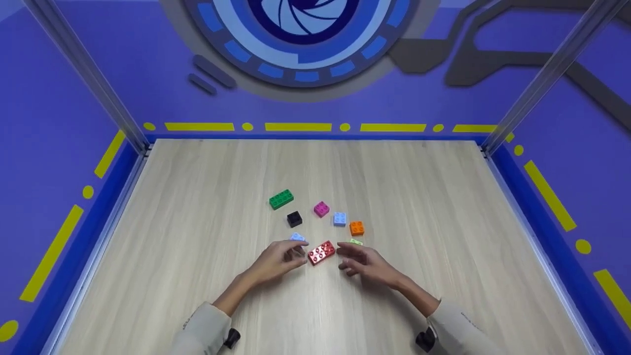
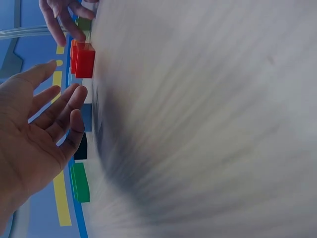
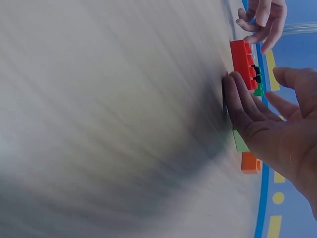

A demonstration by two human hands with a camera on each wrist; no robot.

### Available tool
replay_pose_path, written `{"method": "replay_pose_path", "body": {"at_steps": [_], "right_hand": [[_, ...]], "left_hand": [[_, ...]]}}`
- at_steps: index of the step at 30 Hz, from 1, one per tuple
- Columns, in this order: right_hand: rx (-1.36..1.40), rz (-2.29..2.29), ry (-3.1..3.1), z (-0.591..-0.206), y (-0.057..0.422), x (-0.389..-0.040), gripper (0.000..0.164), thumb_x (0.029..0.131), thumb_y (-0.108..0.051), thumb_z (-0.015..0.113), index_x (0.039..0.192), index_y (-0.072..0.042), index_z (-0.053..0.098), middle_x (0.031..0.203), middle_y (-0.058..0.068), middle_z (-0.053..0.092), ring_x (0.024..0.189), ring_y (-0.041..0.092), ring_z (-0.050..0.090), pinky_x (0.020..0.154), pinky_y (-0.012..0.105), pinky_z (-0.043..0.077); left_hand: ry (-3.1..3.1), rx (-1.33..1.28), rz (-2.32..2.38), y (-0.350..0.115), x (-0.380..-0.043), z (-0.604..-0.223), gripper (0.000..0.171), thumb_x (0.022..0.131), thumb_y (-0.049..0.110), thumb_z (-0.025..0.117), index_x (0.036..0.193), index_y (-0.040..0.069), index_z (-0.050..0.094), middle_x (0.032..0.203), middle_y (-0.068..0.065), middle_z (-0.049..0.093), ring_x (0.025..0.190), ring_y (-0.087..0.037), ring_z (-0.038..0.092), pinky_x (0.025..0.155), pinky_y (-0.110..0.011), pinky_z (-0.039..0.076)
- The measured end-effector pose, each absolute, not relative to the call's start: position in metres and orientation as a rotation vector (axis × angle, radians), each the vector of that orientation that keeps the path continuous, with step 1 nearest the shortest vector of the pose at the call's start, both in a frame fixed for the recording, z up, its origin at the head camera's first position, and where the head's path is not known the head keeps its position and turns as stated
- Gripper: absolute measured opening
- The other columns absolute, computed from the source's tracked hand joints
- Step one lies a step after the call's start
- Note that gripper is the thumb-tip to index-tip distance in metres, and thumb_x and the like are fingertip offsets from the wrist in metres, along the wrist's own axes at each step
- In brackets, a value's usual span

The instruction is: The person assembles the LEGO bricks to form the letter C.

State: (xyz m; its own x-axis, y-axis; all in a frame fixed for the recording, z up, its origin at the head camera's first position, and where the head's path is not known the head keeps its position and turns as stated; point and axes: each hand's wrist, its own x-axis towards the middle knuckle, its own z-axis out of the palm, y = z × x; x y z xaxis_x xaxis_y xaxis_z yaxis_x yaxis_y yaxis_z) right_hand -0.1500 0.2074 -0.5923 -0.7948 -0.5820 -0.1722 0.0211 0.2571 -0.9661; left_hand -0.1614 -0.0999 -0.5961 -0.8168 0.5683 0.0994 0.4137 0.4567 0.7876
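A red toy building brick (image 1: 321, 253) lies on the wooden table between the two hands. On its left, my left hand (image 1: 277, 260) is held with thumb and fingers apart; in the left wrist view nothing is in the palm. To the right of the brick, my right hand (image 1: 368, 265) has loosely bent fingers and holds nothing. The right wrist view shows the red brick (image 3: 242, 64) just beyond the right fingertips; whether they touch it I cannot tell. A light blue brick (image 1: 297, 237) is partly hidden behind the left hand, and a light green brick (image 1: 356, 242) behind the right.
Farther back lie a green brick (image 1: 281, 199), a black brick (image 1: 294, 219), a magenta brick (image 1: 321, 209), another light blue brick (image 1: 339, 219) and an orange brick (image 1: 357, 228). Blue-purple panels (image 1: 305, 111) border the table (image 1: 222, 172) at the back and sides.
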Motion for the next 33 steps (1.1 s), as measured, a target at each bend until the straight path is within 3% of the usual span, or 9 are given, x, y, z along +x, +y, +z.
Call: {"method": "replay_pose_path", "body": {"at_steps": [5,13,20,28,33], "right_hand": [[-0.482,-1.574,2.033,-0.592,0.204,-0.153,0.055,0.106,-0.009,0.053,0.156,0.005,0.032,0.156,0.03,0.041,0.119,0.041,0.066,0.094,0.04,0.058],[-0.459,-1.536,2.054,-0.592,0.196,-0.155,0.055,0.105,-0.011,0.055,0.156,-0.003,0.037,0.155,0.024,0.047,0.117,0.035,0.068,0.093,0.036,0.059],[-0.499,-1.522,2.095,-0.594,0.196,-0.155,0.052,0.106,-0.01,0.054,0.154,0.002,0.039,0.14,0.029,0.058,0.11,0.036,0.07,0.087,0.038,0.06],[-0.53,-1.471,2.211,-0.592,0.193,-0.156,0.048,0.102,-0.007,0.06,0.148,0.004,0.048,0.121,0.023,0.067,0.096,0.033,0.07,0.077,0.041,0.061],[-0.547,-1.398,2.329,-0.594,0.19,-0.155,0.043,0.099,-0.006,0.064,0.141,0.004,0.056,0.108,0.017,0.071,0.083,0.026,0.068,0.066,0.031,0.059]], "left_hand": [[2.528,0.82,1.253,-0.092,-0.162,-0.597,0.038,0.099,0.021,0.068,0.132,0.004,0.065,0.108,-0.005,0.074,0.092,-0.012,0.068,0.082,-0.025,0.054],[2.558,0.8,1.23,-0.088,-0.165,-0.599,0.038,0.097,0.02,0.07,0.131,0.002,0.066,0.104,-0.007,0.074,0.085,-0.007,0.062,0.076,-0.023,0.051],[2.576,0.765,1.178,-0.085,-0.164,-0.6,0.037,0.095,0.02,0.072,0.13,0.005,0.068,0.107,-0.006,0.073,0.086,-0.009,0.058,0.075,-0.022,0.047],[2.615,0.761,1.152,-0.08,-0.166,-0.601,0.039,0.092,0.019,0.074,0.129,0.005,0.069,0.108,-0.006,0.072,0.091,-0.012,0.059,0.079,-0.027,0.048],[2.64,0.796,1.142,-0.076,-0.167,-0.601,0.036,0.09,0.016,0.076,0.124,0.006,0.071,0.108,-0.007,0.073,0.093,-0.017,0.063,0.081,-0.03,0.049]]}}
